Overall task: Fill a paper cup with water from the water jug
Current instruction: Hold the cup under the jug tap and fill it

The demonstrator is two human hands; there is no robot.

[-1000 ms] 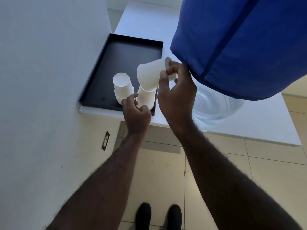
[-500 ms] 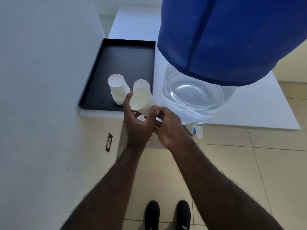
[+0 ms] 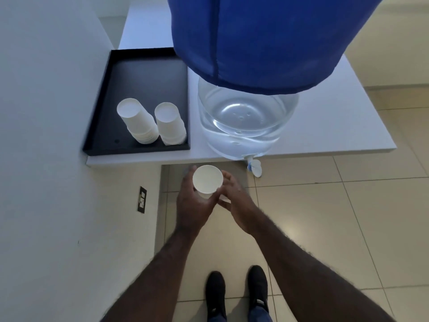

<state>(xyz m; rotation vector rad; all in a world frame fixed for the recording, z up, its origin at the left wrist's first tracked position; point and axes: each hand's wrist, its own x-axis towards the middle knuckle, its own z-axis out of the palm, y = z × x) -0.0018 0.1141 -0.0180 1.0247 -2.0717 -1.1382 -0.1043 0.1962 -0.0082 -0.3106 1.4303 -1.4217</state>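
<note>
A white paper cup (image 3: 207, 180) stands upright with its mouth up, held below the table's front edge. My left hand (image 3: 192, 203) wraps its left side and my right hand (image 3: 234, 201) touches its right side and base. The clear water jug (image 3: 246, 122), under a blue cloth cover (image 3: 267, 38), stands on the white table (image 3: 336, 126). Its small white and blue tap (image 3: 254, 166) sticks out over the table edge, to the right of the cup and a little higher.
A black tray (image 3: 139, 73) on the table's left holds two upside-down stacks of paper cups (image 3: 137, 122) (image 3: 170, 124). A white wall (image 3: 46, 135) with a socket (image 3: 142, 199) runs along the left. My shoes (image 3: 236, 291) stand on the tiled floor.
The cup came off the right-hand stack, was turned mouth up and brought down in front of the table edge. My left hand left the stack and joined the cup.
</note>
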